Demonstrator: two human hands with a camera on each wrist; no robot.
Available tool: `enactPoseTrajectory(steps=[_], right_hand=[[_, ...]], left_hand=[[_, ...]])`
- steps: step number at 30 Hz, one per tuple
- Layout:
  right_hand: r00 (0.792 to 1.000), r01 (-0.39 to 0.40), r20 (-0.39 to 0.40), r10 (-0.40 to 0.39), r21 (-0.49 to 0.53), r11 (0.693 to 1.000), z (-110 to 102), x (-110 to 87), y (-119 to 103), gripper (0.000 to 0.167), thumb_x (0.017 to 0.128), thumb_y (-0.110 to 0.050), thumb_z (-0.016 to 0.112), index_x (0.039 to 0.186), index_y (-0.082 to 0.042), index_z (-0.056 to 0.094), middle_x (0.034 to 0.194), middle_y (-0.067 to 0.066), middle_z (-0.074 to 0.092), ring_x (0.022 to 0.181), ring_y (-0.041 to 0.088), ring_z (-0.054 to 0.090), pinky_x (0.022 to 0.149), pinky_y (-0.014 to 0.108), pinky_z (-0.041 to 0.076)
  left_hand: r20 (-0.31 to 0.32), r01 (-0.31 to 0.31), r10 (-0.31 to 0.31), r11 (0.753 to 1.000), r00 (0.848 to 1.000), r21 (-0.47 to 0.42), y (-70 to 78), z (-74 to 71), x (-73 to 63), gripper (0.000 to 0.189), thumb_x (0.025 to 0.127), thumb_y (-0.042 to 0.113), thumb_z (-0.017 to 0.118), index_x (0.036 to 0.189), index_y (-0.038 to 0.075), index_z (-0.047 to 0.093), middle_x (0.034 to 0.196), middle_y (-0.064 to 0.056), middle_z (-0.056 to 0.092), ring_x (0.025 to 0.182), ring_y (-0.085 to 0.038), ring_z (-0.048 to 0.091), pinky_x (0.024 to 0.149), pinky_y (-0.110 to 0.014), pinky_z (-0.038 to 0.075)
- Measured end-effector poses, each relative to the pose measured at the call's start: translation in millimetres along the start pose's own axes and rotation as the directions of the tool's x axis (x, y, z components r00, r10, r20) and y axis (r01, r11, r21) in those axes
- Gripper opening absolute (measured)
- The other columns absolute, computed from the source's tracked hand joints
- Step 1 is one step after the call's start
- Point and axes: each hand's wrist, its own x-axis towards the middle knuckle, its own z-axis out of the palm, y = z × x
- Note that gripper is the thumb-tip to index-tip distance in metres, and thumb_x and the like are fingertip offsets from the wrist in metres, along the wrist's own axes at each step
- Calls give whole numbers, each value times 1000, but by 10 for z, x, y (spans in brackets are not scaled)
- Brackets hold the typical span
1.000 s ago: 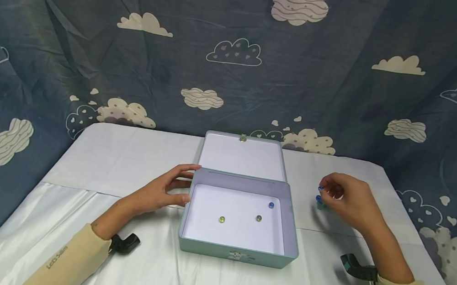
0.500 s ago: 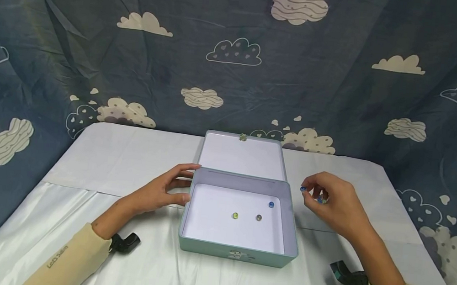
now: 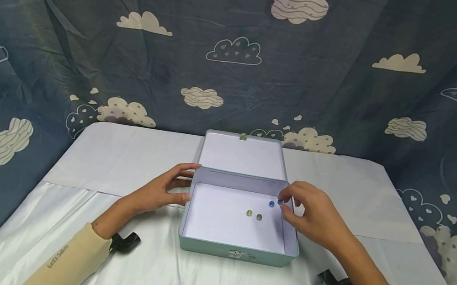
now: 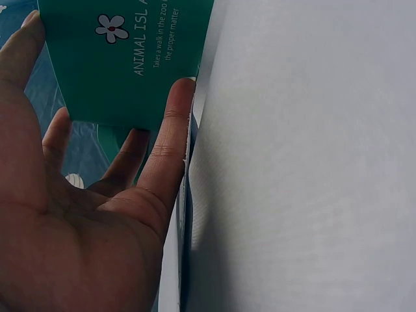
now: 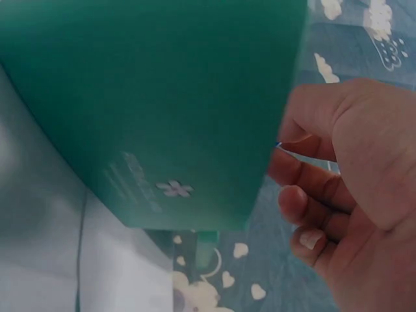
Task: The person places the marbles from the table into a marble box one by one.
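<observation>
A green metal tin box (image 3: 238, 255) with a pale interior stands on the white cloth, its lid (image 3: 243, 155) laid back. On its floor are a blue marble (image 3: 271, 204), a yellow-green marble (image 3: 249, 213) and a grey marble (image 3: 259, 217). My right hand (image 3: 314, 212) pinches another blue marble (image 3: 280, 202) between thumb and forefinger, just inside the right rim. My left hand (image 3: 163, 192) touches the box's left side with spread fingers; the left wrist view shows the thumb (image 4: 172, 130) along the printed green wall.
White cloth (image 3: 135, 165) covers the table. A dark blue curtain (image 3: 234, 83) with cloud prints hangs behind and beside it. The upright lid has a small metal clasp (image 3: 243, 137) at its top. My right hand hides the spot where loose marbles lay.
My right hand has carried the blue marble leftward from the table to over the box's right side. The yellow-green marble has rolled right, close to the grey one. My left hand stays put.
</observation>
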Motion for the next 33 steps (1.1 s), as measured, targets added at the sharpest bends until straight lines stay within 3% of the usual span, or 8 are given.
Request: enactPoseTrajectory(steps=[3,8,23,33], right_hand=[[1000,13,19,-13,-23,1000,55,3,-38,21,85,-6,86,101,-16,77,96,-9,72,89,11,59,74,34,61],[999,46,29,-44,-53,998,125,-5,-72,19,85,-9,86,99,-18,78,93,-11,71,92,11,58,75,30,59],[983,180,39,-179,-35,983,251,-11,-137,22,81,-6,89,95,-20,78,91,-13,69,89,7,55,76,30,56],[985,171,19,-170,-45,984,284,3,-173,21,82,-7,90,98,-16,79,95,-8,71,92,10,61,85,39,58]], left_hand=[[-1,0,0,1000,1000,-6,4,0,-2,78,101,16,76,165,31,33,160,-18,39,149,-44,42,92,-43,64],[1,0,0,1000,1000,-13,12,5,-2,78,101,15,75,165,31,33,160,-16,39,149,-43,42,92,-44,64],[2,0,0,1000,1000,-2,9,5,7,78,101,16,75,165,33,34,159,-14,40,149,-42,43,93,-43,64],[-3,6,-6,1000,1000,-1,15,6,5,78,101,16,76,165,33,34,159,-14,40,149,-42,43,92,-43,64]])
